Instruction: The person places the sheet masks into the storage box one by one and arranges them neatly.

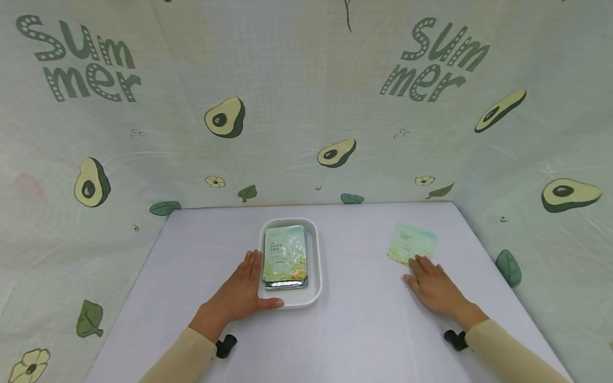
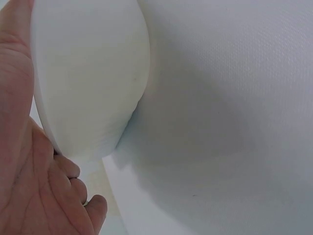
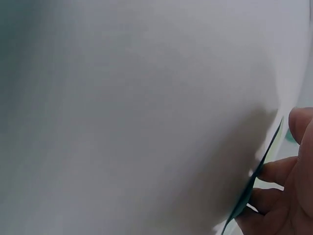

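Observation:
A white tray stands on the table left of the middle, with a small stack of flat, shiny packets inside; the top one is pale green with printed flowers. My left hand rests against the tray's left side, fingers straight along it and thumb over the near rim. In the left wrist view the tray's outer wall shows beside the palm. At the right lies a thin, light green packet, its near edge under the fingertips of my right hand. The right wrist view shows this packet edge-on, with the thumb apart from it.
A white cloth covers the table. Behind and at both sides hangs a pale curtain printed with avocados, leaves and lettering. A dark wrist camera sits at each sleeve cuff.

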### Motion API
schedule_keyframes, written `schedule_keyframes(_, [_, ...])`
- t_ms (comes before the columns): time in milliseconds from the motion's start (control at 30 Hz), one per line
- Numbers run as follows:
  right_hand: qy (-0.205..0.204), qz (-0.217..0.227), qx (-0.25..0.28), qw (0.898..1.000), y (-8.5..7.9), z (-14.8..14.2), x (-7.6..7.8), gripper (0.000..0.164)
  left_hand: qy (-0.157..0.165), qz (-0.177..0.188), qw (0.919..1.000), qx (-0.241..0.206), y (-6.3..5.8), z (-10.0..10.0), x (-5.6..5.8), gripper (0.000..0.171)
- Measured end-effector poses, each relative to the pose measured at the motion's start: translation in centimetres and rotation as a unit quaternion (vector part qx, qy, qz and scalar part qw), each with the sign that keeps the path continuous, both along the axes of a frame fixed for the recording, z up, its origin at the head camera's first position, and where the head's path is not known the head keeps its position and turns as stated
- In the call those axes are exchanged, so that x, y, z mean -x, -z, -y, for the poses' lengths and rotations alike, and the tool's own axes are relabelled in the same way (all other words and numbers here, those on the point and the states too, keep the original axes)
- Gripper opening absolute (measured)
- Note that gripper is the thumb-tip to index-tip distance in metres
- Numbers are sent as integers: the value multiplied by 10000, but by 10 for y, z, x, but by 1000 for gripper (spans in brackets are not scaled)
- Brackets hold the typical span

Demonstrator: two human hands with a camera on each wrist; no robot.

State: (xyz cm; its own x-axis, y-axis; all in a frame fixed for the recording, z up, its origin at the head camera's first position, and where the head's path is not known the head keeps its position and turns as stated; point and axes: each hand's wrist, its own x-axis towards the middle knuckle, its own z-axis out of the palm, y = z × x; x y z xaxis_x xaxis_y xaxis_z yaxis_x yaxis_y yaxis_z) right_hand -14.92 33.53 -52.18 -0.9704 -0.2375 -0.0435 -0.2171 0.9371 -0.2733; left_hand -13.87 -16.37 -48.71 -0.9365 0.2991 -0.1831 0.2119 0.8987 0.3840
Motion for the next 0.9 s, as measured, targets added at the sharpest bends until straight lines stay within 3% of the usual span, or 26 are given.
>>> schedule_keyframes(167, [-270,35,137,9995,2,26,10,68,-2,-31,10000,23,-1,0,-1,139])
schedule_keyframes(333, [-821,12,186,9964,4,56,18,65,-10,-58,10000,15,-1,0,-1,140])
schedule_keyframes(667, [-1982,140,-50,9800,2,94,21,65,-38,-17,10000,-31,0,1,0,141])
schedule_keyframes(800, [-1822,61,40,9832,-7,97,35,69,-50,18,10000,-37,-1,0,0,141])
schedule_keyframes(900, [-1371,-43,141,9905,-14,94,60,80,-53,32,10000,-47,-1,1,0,141])
